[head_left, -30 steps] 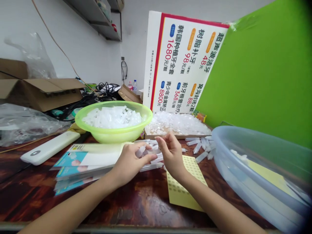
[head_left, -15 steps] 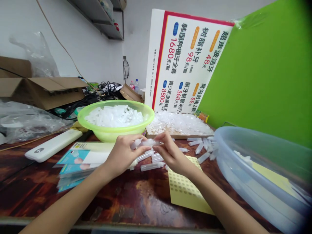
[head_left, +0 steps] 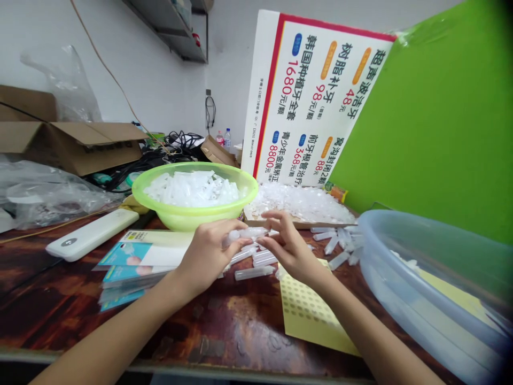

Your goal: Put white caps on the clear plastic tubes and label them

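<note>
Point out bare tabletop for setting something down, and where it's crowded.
Bare wood lies at the front, between the leaflets and yellow dotted sheet. A narrow strip separates that sheet from the clear tub. Crowded around the left hand and right hand, where clear tubes lie below the green bowl.

From my remote feed, a white power bank (head_left: 92,234) lies on the dark wooden bench (head_left: 224,326) well left of the left hand (head_left: 208,256), a crumpled clear plastic bag (head_left: 48,195) just beyond it. Farther out past that hand sits an open cardboard box (head_left: 80,149), with tangled black cables (head_left: 168,152) nearby. Well ahead of the right hand (head_left: 290,246), a printed dental price poster (head_left: 316,101) stands against a bright green board (head_left: 436,117), and two plastic bottles (head_left: 223,138) stand far off.
</note>
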The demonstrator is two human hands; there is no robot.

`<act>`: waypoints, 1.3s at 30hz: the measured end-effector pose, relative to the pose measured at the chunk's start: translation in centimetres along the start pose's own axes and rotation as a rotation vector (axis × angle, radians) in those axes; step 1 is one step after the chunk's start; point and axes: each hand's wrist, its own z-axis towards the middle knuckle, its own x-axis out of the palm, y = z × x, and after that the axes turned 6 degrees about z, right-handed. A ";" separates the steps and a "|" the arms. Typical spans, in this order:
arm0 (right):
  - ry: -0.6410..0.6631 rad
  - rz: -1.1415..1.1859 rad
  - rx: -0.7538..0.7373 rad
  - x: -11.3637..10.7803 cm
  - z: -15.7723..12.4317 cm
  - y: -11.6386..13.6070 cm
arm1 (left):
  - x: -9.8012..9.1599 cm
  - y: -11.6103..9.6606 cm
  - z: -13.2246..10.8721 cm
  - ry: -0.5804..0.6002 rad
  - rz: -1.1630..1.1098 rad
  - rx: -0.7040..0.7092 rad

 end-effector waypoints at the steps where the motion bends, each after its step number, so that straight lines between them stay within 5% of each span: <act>1: -0.007 -0.016 -0.016 -0.1 0.0 0.1 | -0.1 -0.1 0.0 0.004 -0.005 0.000; 9: -0.076 -0.123 -0.040 0.1 -0.1 0.0 | -0.7 0.0 0.3 0.059 -0.073 -0.048; 14: -0.129 -0.319 -0.111 0.3 -0.1 0.3 | -0.5 0.4 0.3 0.209 -0.167 0.007; 18: -0.173 -0.322 -0.116 0.1 -0.2 0.0 | -0.6 0.0 0.4 0.271 -0.265 -0.077; 25: -0.018 -0.381 -0.191 -0.7 -0.2 0.5 | -1.4 -0.2 0.7 0.421 -0.383 -0.198; 35: -0.035 -0.296 -0.064 0.1 0.0 -0.2 | -0.6 0.0 0.5 0.299 -0.255 -0.106; 39: 0.071 -0.384 -0.101 -0.8 0.0 0.2 | -0.1 0.6 0.6 0.310 -0.372 -0.147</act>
